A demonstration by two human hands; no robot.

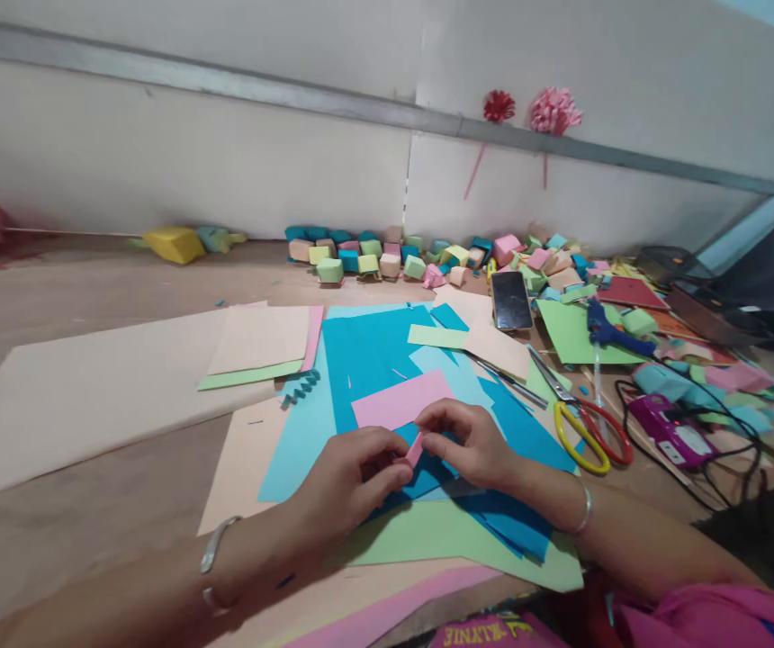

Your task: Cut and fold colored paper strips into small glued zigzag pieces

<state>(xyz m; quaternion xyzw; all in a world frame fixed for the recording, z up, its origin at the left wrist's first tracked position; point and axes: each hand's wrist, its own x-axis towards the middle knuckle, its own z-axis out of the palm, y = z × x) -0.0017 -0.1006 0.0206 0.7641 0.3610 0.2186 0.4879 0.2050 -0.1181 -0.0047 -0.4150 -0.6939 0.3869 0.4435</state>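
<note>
Bridging left hand (350,472) and right hand (472,443), a pink strip (415,449) is pinched by the fingers (385,439) above blue paper (373,355); paper cubes (330,270) are heaped behind, scissors (572,400) laid at right.

The left hand (350,475) partly hides a pink strip (415,450); magenta cloth (711,616) is cut off.

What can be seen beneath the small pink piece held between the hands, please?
Dark blue paper shows just below the pink piece; whatever lies directly behind it or the fingers is covered and cannot be seen.
</note>
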